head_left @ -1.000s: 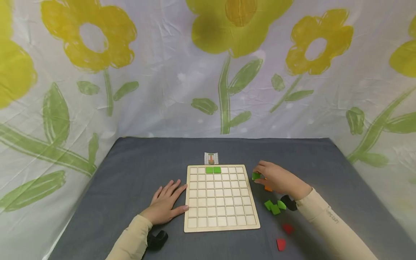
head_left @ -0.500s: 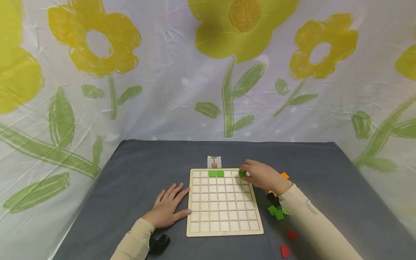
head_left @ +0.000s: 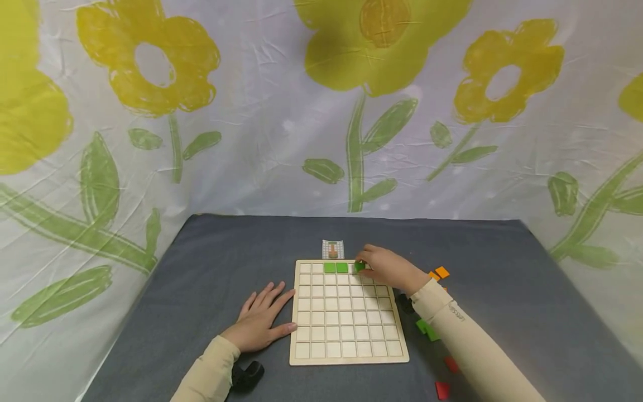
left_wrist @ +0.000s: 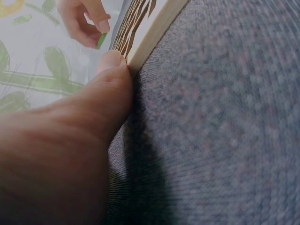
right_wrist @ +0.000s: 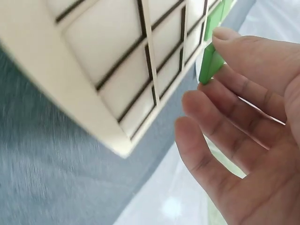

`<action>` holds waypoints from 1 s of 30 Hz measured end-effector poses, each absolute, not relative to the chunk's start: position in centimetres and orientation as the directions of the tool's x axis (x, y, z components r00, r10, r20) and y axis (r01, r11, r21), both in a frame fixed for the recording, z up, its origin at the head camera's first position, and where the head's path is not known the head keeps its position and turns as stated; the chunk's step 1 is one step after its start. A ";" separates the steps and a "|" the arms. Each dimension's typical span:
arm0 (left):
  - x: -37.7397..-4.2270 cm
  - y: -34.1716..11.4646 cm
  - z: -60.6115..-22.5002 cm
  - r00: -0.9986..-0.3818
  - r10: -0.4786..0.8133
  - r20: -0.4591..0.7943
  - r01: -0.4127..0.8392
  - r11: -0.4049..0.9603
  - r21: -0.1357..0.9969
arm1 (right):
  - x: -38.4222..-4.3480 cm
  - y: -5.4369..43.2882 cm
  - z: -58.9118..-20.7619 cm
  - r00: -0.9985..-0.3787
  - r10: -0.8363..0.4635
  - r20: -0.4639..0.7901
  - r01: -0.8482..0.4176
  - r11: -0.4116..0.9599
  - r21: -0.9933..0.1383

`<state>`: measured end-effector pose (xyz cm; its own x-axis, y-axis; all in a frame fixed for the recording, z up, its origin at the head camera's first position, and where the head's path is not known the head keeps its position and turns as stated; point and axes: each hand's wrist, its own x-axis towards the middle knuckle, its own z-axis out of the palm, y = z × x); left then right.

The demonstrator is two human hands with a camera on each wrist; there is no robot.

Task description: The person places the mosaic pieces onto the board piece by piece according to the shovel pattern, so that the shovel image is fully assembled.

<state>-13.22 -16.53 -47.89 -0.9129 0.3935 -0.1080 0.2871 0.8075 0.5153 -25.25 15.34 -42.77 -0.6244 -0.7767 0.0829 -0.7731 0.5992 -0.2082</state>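
Note:
A pale wooden grid board (head_left: 349, 359) lies on the dark cloth, with two green square tiles (head_left: 335, 268) side by side in its far row. My right hand (head_left: 389, 269) is over the far row, right of those tiles. Between thumb and fingers it pinches another green tile (right_wrist: 211, 64), tilted in the right wrist view. My left hand (head_left: 258, 324) lies spread on the cloth at the board's left side. Its thumb (left_wrist: 112, 70) touches the board's edge.
A small printed card (head_left: 332, 249) lies beyond the board. To the right are orange tiles (head_left: 442, 272), green tiles (head_left: 427, 330) and red pieces (head_left: 442, 390), some partly behind the right sleeve (head_left: 467, 335). A flowered curtain (head_left: 261, 139) hangs behind the table.
My right hand has carried the green tile leftward from beside the board to above its far row. The left hand has stayed at the board's left edge. The head view has shifted slightly.

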 end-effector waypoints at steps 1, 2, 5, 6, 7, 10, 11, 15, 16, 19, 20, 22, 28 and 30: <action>-13.2 -16.5 -47.8 -0.912 0.397 -0.105 0.291 0.804 0.519 | -25.3 15.2 -42.8 -0.640 -0.766 0.053 -0.753 0.613 -0.239; -13.2 -16.5 -47.8 -0.911 0.399 -0.107 0.292 0.805 0.517 | -25.3 15.1 -42.9 -0.650 -0.759 0.031 -0.739 0.622 -0.258; -13.1 -16.5 -47.8 -0.909 0.404 -0.105 0.296 0.802 0.519 | -25.5 14.9 -43.3 -0.669 -0.743 -0.015 -0.711 0.645 -0.279; -13.1 -16.4 -47.8 -0.909 0.404 -0.106 0.297 0.803 0.517 | -25.5 14.8 -43.4 -0.671 -0.741 -0.022 -0.708 0.650 -0.275; -13.1 -16.4 -47.8 -0.909 0.404 -0.104 0.297 0.803 0.517 | -25.5 14.8 -43.5 -0.672 -0.740 -0.025 -0.708 0.652 -0.271; -13.1 -16.5 -47.9 -0.909 0.404 -0.104 0.298 0.803 0.517 | -25.6 14.7 -43.9 -0.673 -0.739 -0.025 -0.708 0.654 -0.266; -13.0 -16.5 -48.0 -0.909 0.404 -0.104 0.298 0.803 0.515 | -25.6 14.7 -43.9 -0.674 -0.738 -0.023 -0.708 0.655 -0.266; -13.1 -16.6 -48.3 -0.910 0.401 -0.107 0.298 0.810 0.505 | -25.6 14.7 -44.0 -0.669 -0.743 -0.008 -0.717 0.649 -0.255; -13.1 -16.7 -48.4 -0.911 0.399 -0.106 0.297 0.812 0.503 | -25.7 14.7 -44.0 -0.668 -0.745 -0.002 -0.721 0.647 -0.248; -13.2 -16.8 -48.4 -0.912 0.397 -0.104 0.297 0.813 0.500 | -25.9 14.6 -44.0 -0.665 -0.747 0.012 -0.730 0.646 -0.225; -13.2 -16.8 -48.3 -0.912 0.396 -0.104 0.296 0.813 0.501 | -25.9 14.6 -44.0 -0.664 -0.747 0.016 -0.732 0.646 -0.217; -13.2 -16.8 -48.1 -0.913 0.396 -0.099 0.297 0.811 0.504 | -26.0 14.5 -43.9 -0.668 -0.744 0.015 -0.729 0.651 -0.211; -13.0 -16.6 -47.6 -0.912 0.399 -0.097 0.296 0.802 0.519 | -26.1 14.3 -43.8 -0.688 -0.725 -0.006 -0.706 0.672 -0.221; -13.0 -16.6 -47.5 -0.912 0.399 -0.095 0.296 0.800 0.522 | -26.1 14.3 -43.7 -0.690 -0.724 -0.006 -0.705 0.673 -0.223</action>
